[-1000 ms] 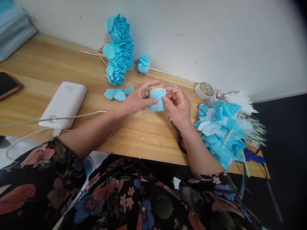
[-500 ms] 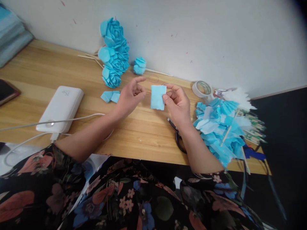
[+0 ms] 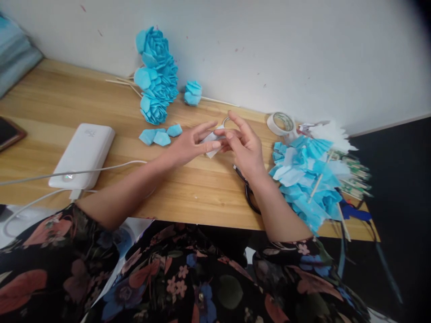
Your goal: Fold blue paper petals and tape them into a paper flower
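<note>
My left hand (image 3: 190,144) and my right hand (image 3: 247,146) meet over the middle of the table. A small piece of light blue paper (image 3: 211,153) is pinched between them, seen tilted and partly covered by the fingers. The left thumb presses on its near face; the right thumb and fingers close on its right side. A thin loop (image 3: 226,120) shows just behind the right fingers; I cannot tell what it belongs to. Left of my left hand lie several cut blue paper petals (image 3: 162,138). Behind the hands rests a blue paper bud (image 3: 193,93) on a stick.
Finished blue paper flowers (image 3: 155,76) lean against the wall. A white power bank (image 3: 82,154) with a cable lies left, a phone (image 3: 10,133) beyond it. At right are a tape roll (image 3: 281,124), crumpled blue paper (image 3: 305,179) and a black looped item (image 3: 249,197).
My left hand has moved right to the paper and grips it with my right hand. The paper has turned from facing me to tilted. Another petal now shows beside the left hand.
</note>
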`<state>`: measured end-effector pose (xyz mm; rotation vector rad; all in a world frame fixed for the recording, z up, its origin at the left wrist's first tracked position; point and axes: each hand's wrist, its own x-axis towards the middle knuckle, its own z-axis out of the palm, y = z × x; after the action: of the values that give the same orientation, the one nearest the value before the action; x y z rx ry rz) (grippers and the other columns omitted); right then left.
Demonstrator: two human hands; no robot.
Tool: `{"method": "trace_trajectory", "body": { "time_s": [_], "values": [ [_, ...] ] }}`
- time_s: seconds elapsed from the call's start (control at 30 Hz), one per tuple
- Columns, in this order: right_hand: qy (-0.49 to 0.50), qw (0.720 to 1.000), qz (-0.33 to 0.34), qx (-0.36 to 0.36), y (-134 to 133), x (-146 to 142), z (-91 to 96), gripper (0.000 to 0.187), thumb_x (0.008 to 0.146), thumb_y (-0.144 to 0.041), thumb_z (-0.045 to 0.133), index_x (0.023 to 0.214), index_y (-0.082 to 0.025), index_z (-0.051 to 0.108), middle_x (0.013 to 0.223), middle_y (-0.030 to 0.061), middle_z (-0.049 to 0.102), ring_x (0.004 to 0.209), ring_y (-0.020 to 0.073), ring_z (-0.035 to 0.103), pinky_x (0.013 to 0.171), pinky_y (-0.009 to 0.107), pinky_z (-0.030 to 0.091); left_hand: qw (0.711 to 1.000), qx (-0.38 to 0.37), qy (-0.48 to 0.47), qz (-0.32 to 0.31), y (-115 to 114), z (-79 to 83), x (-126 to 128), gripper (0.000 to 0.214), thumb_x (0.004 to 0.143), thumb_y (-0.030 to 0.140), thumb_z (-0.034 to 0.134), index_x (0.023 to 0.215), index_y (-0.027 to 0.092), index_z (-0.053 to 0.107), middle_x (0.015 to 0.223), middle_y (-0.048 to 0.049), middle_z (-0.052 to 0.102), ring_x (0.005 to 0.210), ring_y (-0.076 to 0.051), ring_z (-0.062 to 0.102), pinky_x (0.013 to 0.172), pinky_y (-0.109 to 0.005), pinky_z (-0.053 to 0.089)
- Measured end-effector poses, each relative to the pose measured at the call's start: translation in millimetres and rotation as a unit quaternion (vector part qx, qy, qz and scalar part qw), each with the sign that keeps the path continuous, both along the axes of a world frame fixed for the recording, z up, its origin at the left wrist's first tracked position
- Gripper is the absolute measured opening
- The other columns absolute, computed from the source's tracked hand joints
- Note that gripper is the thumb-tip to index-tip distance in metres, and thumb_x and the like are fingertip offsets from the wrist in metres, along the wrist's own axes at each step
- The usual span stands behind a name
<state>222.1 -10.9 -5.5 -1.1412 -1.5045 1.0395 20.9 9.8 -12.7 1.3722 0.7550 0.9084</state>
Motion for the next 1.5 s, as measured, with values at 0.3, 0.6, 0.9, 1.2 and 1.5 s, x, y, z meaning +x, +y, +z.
{"method": "trace_trajectory", "body": {
  "time_s": [0.3, 0.6, 0.9, 1.2, 1.5],
  "values": [
    [-0.07, 0.997, 0.022, 0.026, -4.5, -1.5, 1.9, 0.057, 0.102, -0.059, 0.062, 0.154, -0.037, 0.057, 0.127, 0.005, 0.082, 0.086, 0.0176, 0.079, 0.07, 0.033, 0.065, 0.995, -0.079, -0.04, 0.051, 12.7, -12.3, -5.4, 0.056, 0.083, 0.019, 0.077, 0.138, 0.018, 0.071, 0.117, -0.0097, 0.085, 0.104, -0.025, 0.081, 0.094, -0.038, 0.062],
    [-0.166, 0.98, -0.074, 0.083, 1.1, 8.8, 1.5, 0.039, 0.101, -0.057, 0.065, 0.129, -0.032, 0.074, 0.083, 0.0006, 0.077, 0.074, 0.02, 0.069, 0.079, 0.04, 0.061, 0.991, -0.046, 0.003, 0.129, 10.5, 2.1, -8.4, 0.056, 0.083, 0.007, 0.063, 0.136, 0.022, 0.072, 0.095, -0.0022, 0.083, 0.083, -0.018, 0.077, 0.074, -0.028, 0.058],
    [-0.091, 0.994, -0.036, 0.04, 4.2, 4.8, -2.7, 0.061, 0.092, -0.079, 0.065, 0.127, -0.031, 0.075, 0.102, 0.0037, 0.079, 0.094, 0.0228, 0.074, 0.082, 0.04, 0.063, 0.99, 0.074, 0.08, 0.093, -4.3, 15.3, -1.7, 0.053, 0.084, 0.007, 0.06, 0.132, 0.021, 0.076, 0.111, -0.005, 0.084, 0.093, -0.02, 0.076, 0.086, -0.032, 0.06],
    [-0.065, 0.998, 0.027, -0.001, 7.6, 2.7, -10.7, 0.037, 0.087, -0.045, 0.079, 0.12, -0.029, 0.077, 0.104, 0.002, 0.081, 0.091, 0.0205, 0.075, 0.085, 0.04, 0.065, 0.987, 0.096, 0.072, 0.109, -3.7, 14.8, -1.5, 0.046, 0.086, 0.007, 0.061, 0.126, 0.022, 0.078, 0.125, -0.0056, 0.081, 0.117, -0.024, 0.075, 0.105, -0.037, 0.057],
    [-0.01, 1.0, 0.008, -0.025, 7.1, 3.2, -5.5, 0.038, 0.083, -0.039, 0.079, 0.119, -0.027, 0.075, 0.102, 0.0014, 0.08, 0.088, 0.0192, 0.072, 0.078, 0.037, 0.063, 0.989, -0.047, -0.05, 0.127, 1.1, 12.3, -3.6, 0.063, 0.093, 0.031, 0.077, 0.153, 0.029, 0.057, 0.119, -0.0074, 0.081, 0.112, -0.026, 0.077, 0.086, -0.034, 0.062]
  ]
}}
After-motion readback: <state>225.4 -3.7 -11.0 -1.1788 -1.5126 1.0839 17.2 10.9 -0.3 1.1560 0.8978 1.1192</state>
